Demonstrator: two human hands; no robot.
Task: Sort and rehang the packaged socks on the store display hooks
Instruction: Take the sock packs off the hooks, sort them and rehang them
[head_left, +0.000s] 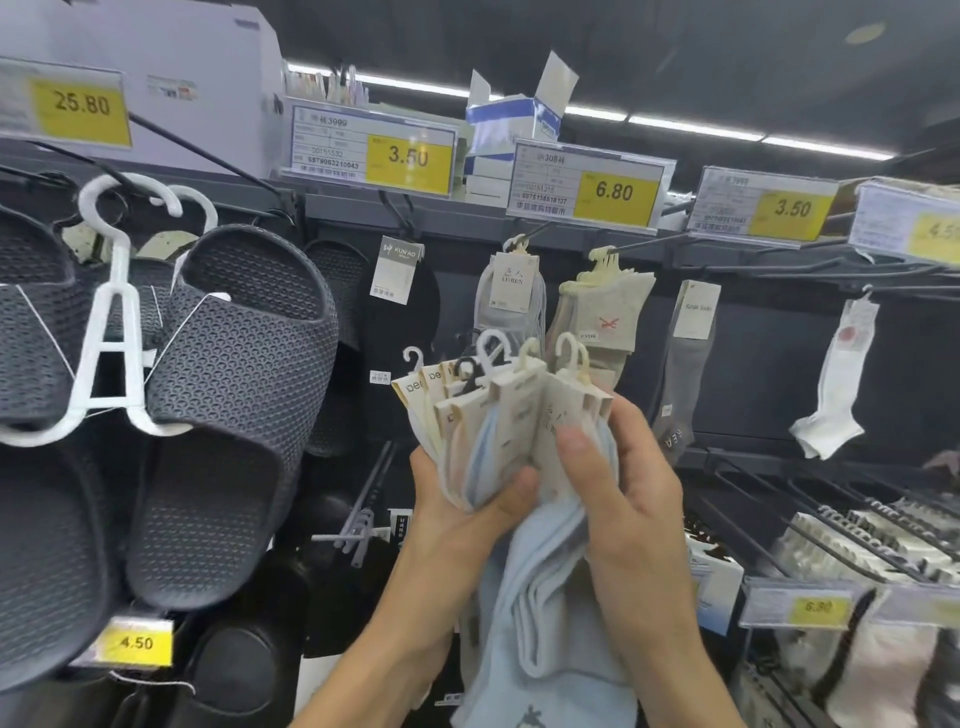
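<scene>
Sorting step: left hand (457, 499) & right hand (618, 467) both grip fanned bundle of card-labelled pale socks (498, 415), frame centre; next, pick one pack, match to hook.

Both hands raised before the sock rack. Left hand (457, 514) grips the lower end of a fanned bundle of packaged socks (498, 415), thumb across the front. Right hand (623, 483) holds the bundle's right side, thumb pressed on a card header. Small plastic hangers (491, 343) stick up from the cards. Light blue socks (535, 597) hang down between the wrists. Behind, on display hooks (649, 242), left to right: black pair (400, 332), grey pair (511, 306), beige pair (605, 317), long grey sock (685, 364), white ankle sock (836, 384). Yellow price tags (613, 191) above read 3.50, 6.80, 3.50. Dark mesh slippers (234, 389) hang at left on a white hanger (117, 312).
</scene>
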